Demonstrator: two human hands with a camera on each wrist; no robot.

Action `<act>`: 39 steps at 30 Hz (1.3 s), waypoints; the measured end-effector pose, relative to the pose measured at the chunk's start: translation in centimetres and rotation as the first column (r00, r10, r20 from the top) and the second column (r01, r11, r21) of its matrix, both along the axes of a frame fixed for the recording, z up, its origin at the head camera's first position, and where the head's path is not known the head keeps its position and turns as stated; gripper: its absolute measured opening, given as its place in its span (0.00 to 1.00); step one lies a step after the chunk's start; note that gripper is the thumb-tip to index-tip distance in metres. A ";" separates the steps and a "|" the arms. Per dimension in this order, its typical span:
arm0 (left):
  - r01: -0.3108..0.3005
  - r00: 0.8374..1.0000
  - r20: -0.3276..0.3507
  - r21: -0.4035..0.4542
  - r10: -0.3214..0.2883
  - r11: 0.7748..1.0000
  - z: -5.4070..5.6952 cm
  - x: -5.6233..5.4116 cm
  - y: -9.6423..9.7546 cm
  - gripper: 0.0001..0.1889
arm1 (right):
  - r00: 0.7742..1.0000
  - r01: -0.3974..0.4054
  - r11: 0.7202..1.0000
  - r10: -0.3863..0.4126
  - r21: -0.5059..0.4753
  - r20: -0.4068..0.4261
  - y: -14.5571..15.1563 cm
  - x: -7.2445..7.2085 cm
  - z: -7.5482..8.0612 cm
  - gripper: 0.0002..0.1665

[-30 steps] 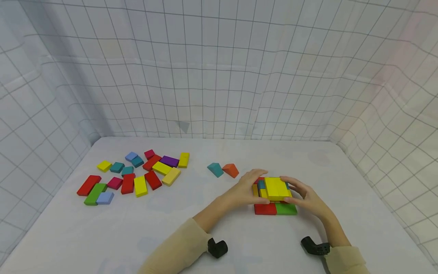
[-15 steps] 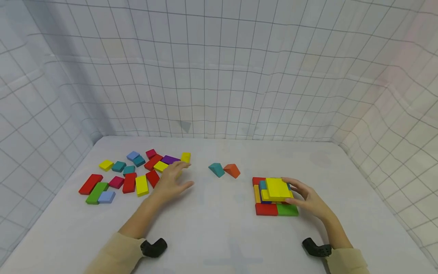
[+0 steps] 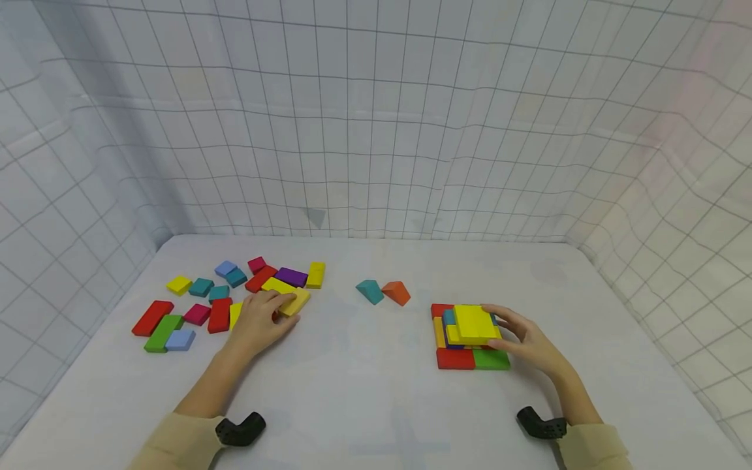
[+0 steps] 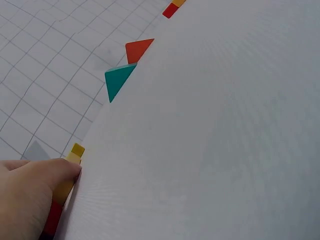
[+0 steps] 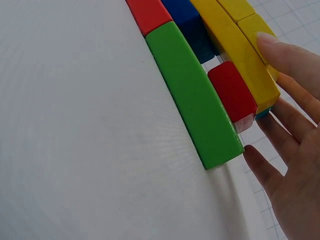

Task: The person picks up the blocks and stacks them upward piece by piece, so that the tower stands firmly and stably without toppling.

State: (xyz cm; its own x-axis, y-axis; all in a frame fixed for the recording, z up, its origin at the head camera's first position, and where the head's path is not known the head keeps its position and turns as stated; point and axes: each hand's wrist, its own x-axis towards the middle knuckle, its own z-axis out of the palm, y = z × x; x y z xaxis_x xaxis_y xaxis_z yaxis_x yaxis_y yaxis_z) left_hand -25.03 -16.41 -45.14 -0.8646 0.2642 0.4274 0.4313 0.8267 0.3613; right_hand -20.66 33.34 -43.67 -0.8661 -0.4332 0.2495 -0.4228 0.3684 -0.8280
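Observation:
My left hand pinches a pale yellow block at the right side of the loose pile, thumb on its near side and fingers over its top. In the left wrist view the thumb lies along the block's edge. Over on the right, my right hand holds the upper yellow blocks of a layered stack, its thumb at the near corner and index finger at the far one. Beneath them lie a blue block, a small red block and a long green block at the base.
Loose blocks spread over the left of the white table, among them a purple block, a red block and a green block. A teal wedge and an orange wedge stand midway. Gridded cloth surrounds the table.
My left hand has left the stack, moved left across the table to the pile and taken hold of the pale yellow block. My right hand has stayed at the stack.

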 end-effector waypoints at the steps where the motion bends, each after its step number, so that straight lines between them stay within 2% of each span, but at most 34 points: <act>1: 0.007 1.000 -0.008 0.005 -0.007 1.000 0.0 0.0 0.0 0.22 | 1.000 0.000 1.000 0.000 0.001 -0.002 0.0 0.0 0.0 0.34; 4: 0.052 0.997 -0.052 0.047 -0.050 0.998 0.0 0.0 0.2 0.19 | 1.000 -0.005 1.000 0.005 0.005 -0.011 0.0 0.0 0.0 0.34; 7: 0.113 0.990 -0.101 0.122 -0.101 0.986 0.4 0.0 1.0 0.17 | 1.000 -0.009 1.000 0.009 0.004 -0.012 0.0 0.0 0.1 0.34; 10: 0.176 0.981 -0.115 0.185 -0.157 0.967 1.3 -0.2 2.8 0.17 | 1.000 -0.004 1.000 0.004 0.005 -0.010 0.0 0.0 0.1 0.34; 13: 0.253 0.966 -0.106 0.228 -0.234 0.940 2.2 -0.5 5.6 0.17 | 1.000 -0.001 1.000 0.002 0.007 -0.016 0.0 0.1 0.2 0.34; 15: 0.311 0.950 -0.108 0.246 -0.293 0.918 2.8 -0.8 8.0 0.17 | 1.000 -0.001 1.000 0.001 0.003 -0.020 0.0 0.1 0.2 0.33; 19: 0.434 0.901 -0.120 0.271 -0.417 0.859 3.6 -1.3 13.2 0.16 | 1.000 0.002 1.000 -0.002 -0.006 -0.012 -0.1 0.2 0.3 0.33; 22: 0.499 0.865 -0.101 0.280 -0.491 0.820 3.9 -1.2 16.9 0.15 | 1.000 0.010 1.000 -0.010 -0.005 -0.004 -0.2 0.2 0.3 0.33; 25: 0.543 0.835 -0.070 0.263 -0.546 0.797 3.9 -1.0 20.1 0.15 | 1.000 0.012 1.000 -0.012 -0.002 -0.004 -0.3 0.2 0.4 0.34; 29: 0.573 0.814 -0.031 0.209 -0.580 0.793 3.8 -0.7 23.1 0.15 | 1.000 0.005 1.000 -0.006 -0.008 -0.013 -0.4 0.2 0.4 0.34; 33: 0.581 0.806 -0.005 0.201 -0.592 0.789 3.6 -0.5 24.7 0.15 | 1.000 0.020 1.000 -0.019 -0.020 0.005 -0.3 0.3 0.3 0.34; 39: 0.563 0.815 0.029 0.201 -0.579 0.802 3.5 -0.4 25.8 0.15 | 0.999 0.036 0.999 -0.035 -0.027 0.036 -0.1 0.3 0.3 0.38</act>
